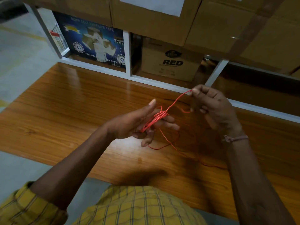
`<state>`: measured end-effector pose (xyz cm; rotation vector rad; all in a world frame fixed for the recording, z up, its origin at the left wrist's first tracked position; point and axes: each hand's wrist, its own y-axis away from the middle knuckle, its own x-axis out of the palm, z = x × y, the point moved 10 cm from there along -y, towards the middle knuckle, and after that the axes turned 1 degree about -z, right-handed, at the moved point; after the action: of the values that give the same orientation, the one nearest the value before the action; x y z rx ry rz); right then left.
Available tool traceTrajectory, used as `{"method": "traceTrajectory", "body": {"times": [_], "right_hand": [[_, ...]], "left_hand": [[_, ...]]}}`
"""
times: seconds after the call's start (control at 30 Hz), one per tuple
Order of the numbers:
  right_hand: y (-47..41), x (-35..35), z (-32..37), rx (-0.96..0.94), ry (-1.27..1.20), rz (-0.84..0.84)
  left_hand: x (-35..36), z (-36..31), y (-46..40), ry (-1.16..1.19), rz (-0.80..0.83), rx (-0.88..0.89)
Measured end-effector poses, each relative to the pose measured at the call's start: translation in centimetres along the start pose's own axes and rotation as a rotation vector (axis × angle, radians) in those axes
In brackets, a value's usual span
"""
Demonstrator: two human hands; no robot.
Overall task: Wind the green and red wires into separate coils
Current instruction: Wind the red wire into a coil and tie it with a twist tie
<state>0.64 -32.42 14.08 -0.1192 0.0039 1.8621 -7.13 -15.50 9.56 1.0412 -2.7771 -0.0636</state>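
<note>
The red wire (176, 100) is looped several times around the fingers of my left hand (138, 122), which is held palm-up above the wooden table (73, 103). My right hand (212, 106) pinches a strand of the red wire between thumb and forefinger, up and to the right of the left hand, so the strand runs taut between them. Loose red wire hangs below my left hand and trails across the table toward the right. A thin dark wire (172, 99) lies on the table behind the hands; its colour cannot be told. No clearly green wire shows.
A white-framed shelf (128, 51) stands along the table's far edge. It holds a blue adhesive tape box (90, 44) and a cardboard box marked RED (170, 60), with large cartons (227, 21) above. Grey floor lies to the left.
</note>
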Motion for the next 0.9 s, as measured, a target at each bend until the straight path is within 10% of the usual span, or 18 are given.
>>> {"method": "traceTrajectory", "body": {"times": [0.27, 0.57, 0.73, 0.9], "right_hand": [[-0.1, 1.8, -6.6, 0.27, 0.55, -0.01], [4.4, 8.8, -10.1, 0.534, 0.494, 0.341], [7.1, 12.3, -9.4, 0.5, 0.482, 0.589], [9.2, 13.7, -5.9, 0.398, 0.314, 0.804]], "left_hand": [[1.8, -5.0, 1.4, 0.516, 0.267, 0.246], [-3.2, -7.1, 0.6, 0.701, 0.095, 0.421], [-6.6, -4.5, -0.8, 0.501, -0.31, 0.322], [-8.3, -1.3, -0.6, -0.379, -0.562, 0.071]]}}
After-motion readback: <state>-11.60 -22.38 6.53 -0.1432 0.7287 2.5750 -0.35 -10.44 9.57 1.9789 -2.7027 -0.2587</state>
